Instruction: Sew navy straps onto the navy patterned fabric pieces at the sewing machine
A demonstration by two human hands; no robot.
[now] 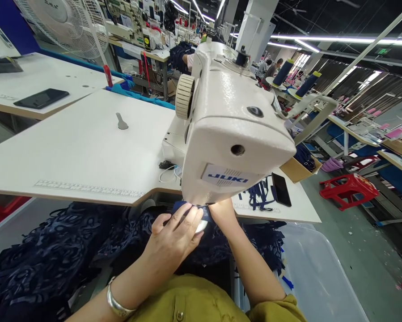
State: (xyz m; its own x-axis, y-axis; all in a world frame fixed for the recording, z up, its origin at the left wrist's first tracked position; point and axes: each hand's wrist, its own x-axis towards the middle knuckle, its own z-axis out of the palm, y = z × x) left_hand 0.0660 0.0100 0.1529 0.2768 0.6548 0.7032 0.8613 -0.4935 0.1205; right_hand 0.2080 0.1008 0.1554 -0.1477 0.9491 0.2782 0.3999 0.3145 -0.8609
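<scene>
Fingers [189,219] of the left hand [174,241] lie loosely spread, pressing navy fabric [53,255] flat just under the sewing machine [227,134] head. The right hand [222,211] reaches beneath the machine, its fingers hidden, so I cannot tell their grip. Swirl-patterned, the fabric heaps left of the machine, below the counter [80,147] edge.

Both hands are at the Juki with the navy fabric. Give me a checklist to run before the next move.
1. Is the left hand resting on the navy fabric? Ok, its fingers lie on it.
2. Is the right hand away from the needle? Cannot tell, the Juki sewing machine hides its fingers.
3. Is the fabric edge lined up under the head? Cannot tell, it is hidden.
4. Is the black phone apart from the hands? Ok, it lies on the table.
5. Are the navy strips apart from the hands? Ok, they lie beside the phone.
</scene>
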